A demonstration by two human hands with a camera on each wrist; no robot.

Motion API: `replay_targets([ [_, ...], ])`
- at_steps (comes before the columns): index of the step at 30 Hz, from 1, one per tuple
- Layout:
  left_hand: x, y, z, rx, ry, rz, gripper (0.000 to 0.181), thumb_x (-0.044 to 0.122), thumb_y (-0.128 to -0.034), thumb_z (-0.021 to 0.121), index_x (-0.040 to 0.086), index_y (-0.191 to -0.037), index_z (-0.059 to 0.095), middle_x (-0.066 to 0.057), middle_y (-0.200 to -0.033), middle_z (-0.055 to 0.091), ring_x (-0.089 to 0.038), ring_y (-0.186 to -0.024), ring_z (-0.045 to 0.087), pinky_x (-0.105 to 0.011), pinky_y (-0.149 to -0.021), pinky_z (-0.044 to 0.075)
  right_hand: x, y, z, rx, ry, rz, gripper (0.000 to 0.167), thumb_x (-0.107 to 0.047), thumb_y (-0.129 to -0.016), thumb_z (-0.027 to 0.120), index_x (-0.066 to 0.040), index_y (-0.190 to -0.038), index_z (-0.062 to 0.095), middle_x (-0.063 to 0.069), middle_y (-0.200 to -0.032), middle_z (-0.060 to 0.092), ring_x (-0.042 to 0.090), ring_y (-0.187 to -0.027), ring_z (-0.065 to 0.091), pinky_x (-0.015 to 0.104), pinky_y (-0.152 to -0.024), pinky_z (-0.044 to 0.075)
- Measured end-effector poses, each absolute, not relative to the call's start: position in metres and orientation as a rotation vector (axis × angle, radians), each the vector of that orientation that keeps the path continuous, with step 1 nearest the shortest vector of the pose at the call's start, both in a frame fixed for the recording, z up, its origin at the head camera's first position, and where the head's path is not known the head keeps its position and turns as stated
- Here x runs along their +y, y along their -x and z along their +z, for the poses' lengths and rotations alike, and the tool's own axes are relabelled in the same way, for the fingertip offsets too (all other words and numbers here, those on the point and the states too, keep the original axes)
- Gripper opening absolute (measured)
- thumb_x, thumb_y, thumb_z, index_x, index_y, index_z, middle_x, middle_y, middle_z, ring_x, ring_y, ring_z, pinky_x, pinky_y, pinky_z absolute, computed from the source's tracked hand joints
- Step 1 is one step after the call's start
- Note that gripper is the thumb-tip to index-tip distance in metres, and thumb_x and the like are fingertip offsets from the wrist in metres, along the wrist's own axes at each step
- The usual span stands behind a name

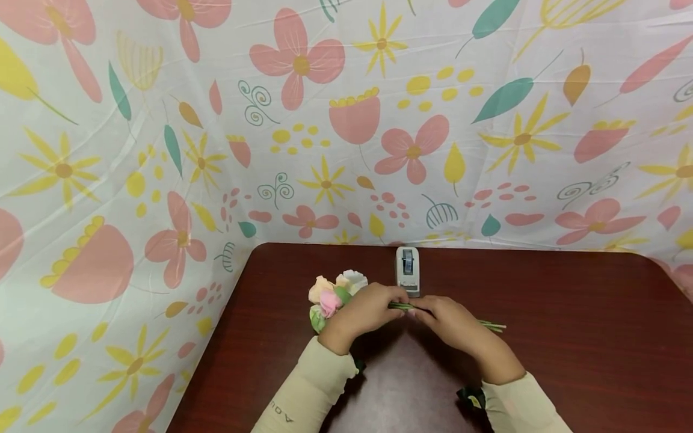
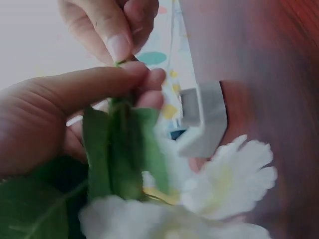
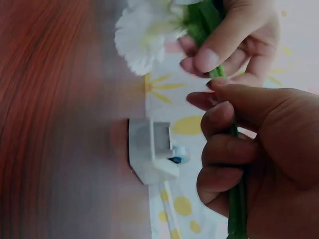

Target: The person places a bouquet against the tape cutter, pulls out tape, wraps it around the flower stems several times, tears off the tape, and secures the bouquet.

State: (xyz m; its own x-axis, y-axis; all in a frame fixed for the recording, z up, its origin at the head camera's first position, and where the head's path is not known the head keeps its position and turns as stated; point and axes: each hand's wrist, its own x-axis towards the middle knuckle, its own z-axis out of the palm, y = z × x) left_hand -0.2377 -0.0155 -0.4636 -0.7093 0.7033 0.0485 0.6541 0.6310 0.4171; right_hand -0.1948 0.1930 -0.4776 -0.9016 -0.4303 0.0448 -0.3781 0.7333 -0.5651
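Clearly, from the head, both hands meet on the stems (image 1: pixel 401 306) of a bunch of flowers (image 1: pixel 329 300) held over the table (image 1: pixel 574 307). Pink, peach, white and green flowers sit left of the left hand (image 1: pixel 373 308); the stem ends poke out past the right hand (image 1: pixel 453 322). A dispenser (image 1: pixel 408 270) stands just beyond the hands, its tape roll showing, and patterned cloth (image 1: pixel 216 129) hangs behind and to the left.

At the left wrist, leaves (image 2: pixel 155 144) largely hidden from above lie along the stems. The left thumb and fingers pinch the stems, with the right fingertips close by; only white flowers show.

At the right wrist, the right fingers curl round the stems, which run down through the palm, a grip the head view hides.
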Motion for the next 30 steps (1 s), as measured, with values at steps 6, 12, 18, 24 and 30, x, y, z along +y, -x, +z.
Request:
replay_targets([
  [6,-0.026,0.25,-0.474,2.556,-1.014,1.001,0.014,0.018,-0.0944,0.073,0.02,-0.108,0.074,0.006,-0.098,0.076,-0.001,-0.074,0.067,-0.015,-0.069,0.052,0.196,0.199,-0.485,2.885,0.673,-0.987,0.032,-0.021,-0.101,0.063,-0.016,-0.133,0.065,0.002,-0.118,0.073,0.021,-0.102,0.07,0.039,-0.08,0.056],
  [12,-0.032,0.261,-0.482,2.412,-0.877,1.245,0.013,0.013,-0.0906,0.076,0.02,-0.101,0.074,0.003,-0.091,0.075,-0.016,-0.072,0.073,-0.019,-0.068,0.056,0.199,0.208,-0.495,2.888,0.718,-1.128,0.014,-0.017,-0.097,0.068,-0.024,-0.107,0.061,-0.007,-0.103,0.073,0.014,-0.098,0.07,0.033,-0.08,0.056],
  [18,-0.027,0.269,-0.492,2.357,-0.831,1.36,0.01,0.009,-0.0896,0.077,0.016,-0.097,0.074,0.001,-0.091,0.075,-0.018,-0.072,0.073,-0.022,-0.067,0.057,0.207,0.218,-0.502,2.917,0.733,-1.19,0.012,-0.016,-0.095,0.071,-0.025,-0.097,0.064,-0.014,-0.098,0.066,0.01,-0.096,0.067,0.032,-0.081,0.055],
  [24,-0.018,0.276,-0.5,2.379,-0.842,1.394,0.007,0.01,-0.0889,0.077,0.013,-0.095,0.077,-0.002,-0.089,0.077,-0.004,-0.066,0.068,-0.02,-0.065,0.056,0.214,0.223,-0.502,2.995,0.723,-1.11,0.012,-0.015,-0.092,0.074,-0.024,-0.096,0.068,-0.012,-0.099,0.067,0.013,-0.096,0.068,0.035,-0.081,0.056],
  [30,-0.017,0.281,-0.504,2.391,-0.847,1.353,0.007,0.012,-0.0888,0.077,0.013,-0.096,0.077,0.001,-0.087,0.077,-0.002,-0.065,0.066,-0.019,-0.065,0.055,0.215,0.225,-0.504,3.018,0.739,-1.045,0.013,-0.014,-0.09,0.076,-0.021,-0.099,0.07,-0.009,-0.101,0.068,0.015,-0.096,0.069,0.036,-0.081,0.057],
])
